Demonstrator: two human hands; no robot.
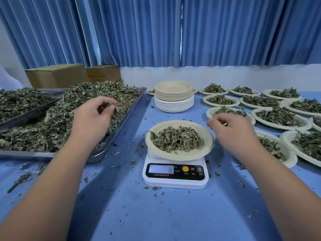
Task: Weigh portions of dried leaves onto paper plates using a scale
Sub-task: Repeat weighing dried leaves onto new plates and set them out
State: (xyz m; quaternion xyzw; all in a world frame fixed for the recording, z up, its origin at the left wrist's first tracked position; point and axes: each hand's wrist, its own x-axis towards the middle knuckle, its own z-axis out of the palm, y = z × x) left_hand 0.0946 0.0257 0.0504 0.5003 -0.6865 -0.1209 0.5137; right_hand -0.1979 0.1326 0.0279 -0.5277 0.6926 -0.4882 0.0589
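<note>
A white digital scale (pixel 175 173) stands in the middle of the blue table, its display lit. On it rests a paper plate (pixel 205 136) with a heap of dried leaves (pixel 175 139). To the left, a metal tray (pixel 121 117) is piled high with loose dried leaves (pixel 57 119). My left hand (pixel 93 117) is over that pile, fingers curled and pinching a few leaves. My right hand (pixel 232 131) hovers just right of the plate on the scale, fingers loosely curled; I see nothing in it.
A stack of unused paper plates (pixel 173 96) stands behind the scale. Several filled plates (pixel 278 117) cover the table's right side. A second tray of leaves (pixel 20 101) and cardboard boxes (pixel 57 75) sit at the left back. Leaf crumbs litter the table.
</note>
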